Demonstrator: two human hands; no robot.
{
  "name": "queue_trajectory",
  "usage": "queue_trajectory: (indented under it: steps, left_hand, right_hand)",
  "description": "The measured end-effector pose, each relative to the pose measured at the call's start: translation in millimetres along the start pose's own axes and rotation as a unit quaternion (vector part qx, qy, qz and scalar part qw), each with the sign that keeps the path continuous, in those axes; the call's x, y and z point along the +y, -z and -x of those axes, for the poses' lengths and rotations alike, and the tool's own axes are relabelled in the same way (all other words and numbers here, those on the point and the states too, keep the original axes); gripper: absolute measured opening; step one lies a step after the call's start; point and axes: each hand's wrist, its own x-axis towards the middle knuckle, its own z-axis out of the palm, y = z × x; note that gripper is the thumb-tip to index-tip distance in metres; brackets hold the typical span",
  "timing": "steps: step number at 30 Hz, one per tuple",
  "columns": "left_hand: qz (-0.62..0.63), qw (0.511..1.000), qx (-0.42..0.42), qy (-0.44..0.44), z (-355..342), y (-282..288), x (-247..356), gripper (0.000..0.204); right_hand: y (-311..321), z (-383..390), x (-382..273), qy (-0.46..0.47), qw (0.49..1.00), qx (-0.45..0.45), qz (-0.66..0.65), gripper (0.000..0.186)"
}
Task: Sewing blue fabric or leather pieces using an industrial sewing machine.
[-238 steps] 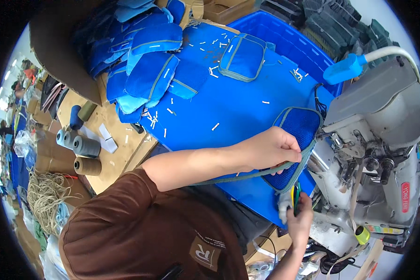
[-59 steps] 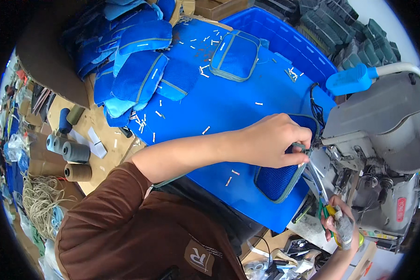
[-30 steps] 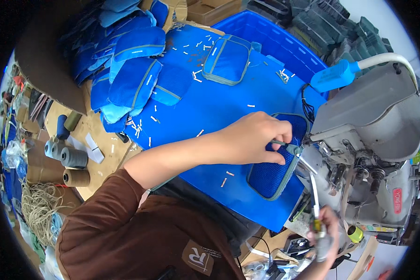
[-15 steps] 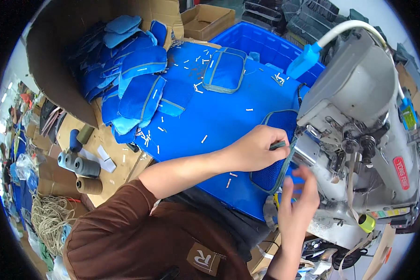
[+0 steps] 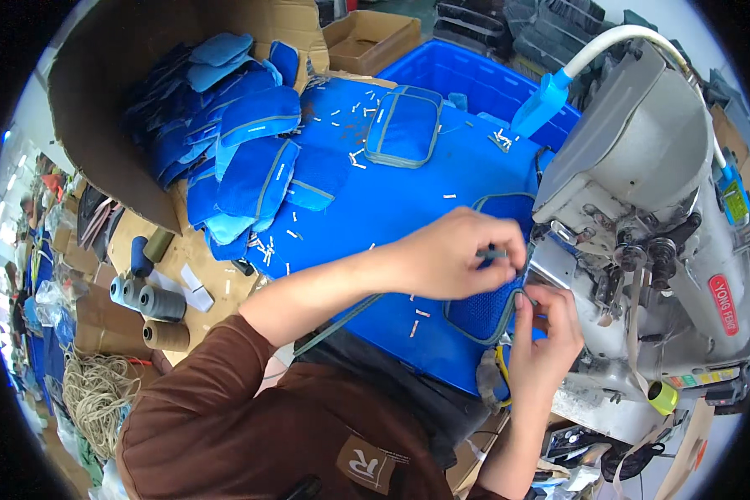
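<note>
A blue mesh pouch piece [image 5: 485, 315] with grey-green edging lies on the blue tabletop, right beside the sewing machine [image 5: 633, 225]. Over its middle is my left hand [image 5: 462, 254], fingers curled in a pinch around a small grey-green strip [image 5: 493, 252] that looks like binding tape. A longer grey-green strip [image 5: 337, 325] shows under my left forearm, running off the table's near edge. My right hand [image 5: 546, 333] pinches the pouch piece's right edge between thumb and fingers, close to the machine. My left hand partly covers the piece.
Blue pouch pieces [image 5: 258, 179] are heaped at the left by a cardboard box [image 5: 100, 125]. One finished-looking pouch [image 5: 402, 125] lies farther back, with white labels scattered around. Thread spools [image 5: 162, 304] stand at left. A blue crate [image 5: 450, 67] is behind; a yellow-and-grey curved tool [image 5: 496, 379] sits near the front edge.
My right hand has come in from being loosely spread to pinch the pouch's edge. My left hand has shifted slightly, and the long strip now shows below my left forearm.
</note>
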Motion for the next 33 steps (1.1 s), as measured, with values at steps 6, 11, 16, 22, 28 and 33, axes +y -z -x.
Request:
queue_trajectory:
  steps: [6, 11, 16, 22, 28, 33]
  left_hand:
    - [-0.130, 0.985, -0.071, -0.086, -19, 8, 3, 0.021]
    - [-0.125, 0.981, -0.123, -0.080, -25, 13, -2, 0.015]
    - [-0.069, 0.993, -0.088, -0.026, -21, 9, 3, 0.011]
    - [-0.043, 0.998, 0.050, 0.019, -13, -14, 7, 0.008]
    - [-0.055, 0.994, 0.094, 0.014, -10, -17, 4, 0.008]
    - [-0.054, 0.992, 0.111, 0.004, -9, -20, -4, 0.010]
  right_hand:
    - [0, 9, 1, -0.001, 1.000, -0.009, -0.006, 0.011]
    - [-2, 7, 14, -0.112, 0.975, -0.025, -0.190, 0.013]
    - [-4, 9, 17, -0.130, 0.955, -0.038, -0.263, 0.012]
    - [-10, 10, 10, -0.228, 0.916, -0.003, -0.329, 0.012]
    - [-13, 4, 0, -0.270, 0.912, 0.015, -0.310, 0.015]
    - [-17, 3, 3, -0.275, 0.903, 0.019, -0.331, 0.013]
